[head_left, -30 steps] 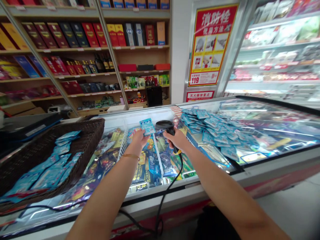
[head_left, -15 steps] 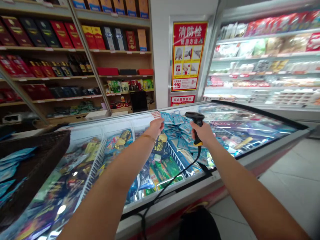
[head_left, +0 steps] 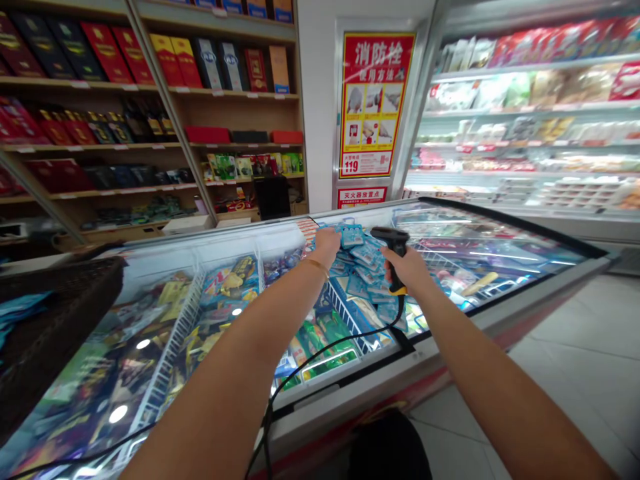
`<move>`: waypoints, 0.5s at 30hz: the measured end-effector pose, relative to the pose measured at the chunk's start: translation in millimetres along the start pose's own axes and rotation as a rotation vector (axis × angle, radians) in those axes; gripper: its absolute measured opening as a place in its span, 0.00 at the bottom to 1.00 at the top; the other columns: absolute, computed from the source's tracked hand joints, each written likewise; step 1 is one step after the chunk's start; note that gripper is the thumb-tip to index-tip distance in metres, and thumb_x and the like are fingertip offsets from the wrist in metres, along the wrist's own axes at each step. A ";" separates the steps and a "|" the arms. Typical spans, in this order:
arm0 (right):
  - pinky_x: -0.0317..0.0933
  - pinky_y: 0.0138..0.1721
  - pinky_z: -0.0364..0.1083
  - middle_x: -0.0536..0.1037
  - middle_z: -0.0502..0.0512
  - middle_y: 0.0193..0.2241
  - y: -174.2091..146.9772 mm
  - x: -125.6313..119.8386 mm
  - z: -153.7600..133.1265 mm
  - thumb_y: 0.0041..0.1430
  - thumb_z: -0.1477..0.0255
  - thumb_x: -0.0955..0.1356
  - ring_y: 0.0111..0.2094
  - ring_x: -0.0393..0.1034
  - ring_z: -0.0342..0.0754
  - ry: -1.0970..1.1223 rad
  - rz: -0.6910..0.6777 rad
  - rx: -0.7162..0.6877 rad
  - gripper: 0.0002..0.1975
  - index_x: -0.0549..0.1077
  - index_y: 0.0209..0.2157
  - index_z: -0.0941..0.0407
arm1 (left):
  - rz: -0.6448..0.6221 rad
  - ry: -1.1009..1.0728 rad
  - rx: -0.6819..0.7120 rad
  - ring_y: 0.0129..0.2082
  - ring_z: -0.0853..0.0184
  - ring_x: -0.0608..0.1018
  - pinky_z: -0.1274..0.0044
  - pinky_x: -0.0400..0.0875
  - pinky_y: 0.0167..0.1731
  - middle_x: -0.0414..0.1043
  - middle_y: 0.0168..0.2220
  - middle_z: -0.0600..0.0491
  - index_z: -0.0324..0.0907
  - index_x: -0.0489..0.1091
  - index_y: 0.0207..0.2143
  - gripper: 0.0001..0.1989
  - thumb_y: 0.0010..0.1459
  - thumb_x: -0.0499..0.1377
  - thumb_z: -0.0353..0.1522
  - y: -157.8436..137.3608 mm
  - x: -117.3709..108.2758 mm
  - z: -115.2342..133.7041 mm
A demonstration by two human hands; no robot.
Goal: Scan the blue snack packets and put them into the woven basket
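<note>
Stocked shelving (head_left: 240, 115) fills the upper left of the frame; right of centre, the right hand (head_left: 409, 268) grips a black scanner (head_left: 399, 241); at centre, the left hand (head_left: 327, 243) adjoins blue packets (head_left: 369, 256) piled on the freezer (head_left: 540, 298), its hold undeterminable

On a long white glass-topped freezer (head_left: 430, 358), flat blue packets (head_left: 367, 263) lie piled right of a brown woven basket (head_left: 75, 333).
</note>
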State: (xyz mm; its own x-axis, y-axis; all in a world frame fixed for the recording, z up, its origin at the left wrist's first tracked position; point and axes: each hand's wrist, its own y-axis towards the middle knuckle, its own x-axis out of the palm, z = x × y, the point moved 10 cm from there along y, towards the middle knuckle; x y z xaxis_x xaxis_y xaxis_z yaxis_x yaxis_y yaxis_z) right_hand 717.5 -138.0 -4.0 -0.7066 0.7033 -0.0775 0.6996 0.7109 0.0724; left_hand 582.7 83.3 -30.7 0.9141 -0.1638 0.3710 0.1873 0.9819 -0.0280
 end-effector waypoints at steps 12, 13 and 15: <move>0.56 0.11 0.41 0.69 0.44 0.14 -45.0 143.2 -6.3 0.56 0.66 0.75 0.10 0.62 0.42 0.083 -0.256 -0.009 0.16 0.64 0.31 0.53 | 0.286 0.561 0.201 0.35 0.62 0.78 0.73 0.72 0.35 0.77 0.36 0.46 0.38 0.76 0.40 0.11 0.54 0.60 0.23 -28.6 -228.3 136.7; 0.56 0.11 0.41 0.69 0.44 0.14 -50.9 160.6 -7.9 0.55 0.65 0.75 0.11 0.62 0.42 0.091 -0.293 -0.021 0.16 0.64 0.31 0.53 | 0.325 0.590 0.233 0.35 0.63 0.78 0.73 0.72 0.35 0.77 0.37 0.46 0.38 0.76 0.40 0.11 0.54 0.60 0.23 -31.9 -254.6 154.6; 0.56 0.11 0.41 0.69 0.44 0.14 -63.8 194.8 -11.5 0.55 0.64 0.75 0.11 0.62 0.42 0.095 -0.366 -0.037 0.16 0.64 0.31 0.53 | 0.415 0.655 0.294 0.35 0.63 0.77 0.73 0.72 0.38 0.77 0.37 0.46 0.38 0.76 0.39 0.10 0.54 0.59 0.23 -40.5 -310.0 192.4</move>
State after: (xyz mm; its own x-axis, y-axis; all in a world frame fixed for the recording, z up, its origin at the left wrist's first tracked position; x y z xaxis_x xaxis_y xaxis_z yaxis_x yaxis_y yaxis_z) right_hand 534.0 -46.3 -12.3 -0.9168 0.3991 -0.0127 0.3963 0.9134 0.0930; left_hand 222.5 112.6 34.0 0.9295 0.2847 -0.2346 -0.2302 0.9446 0.2341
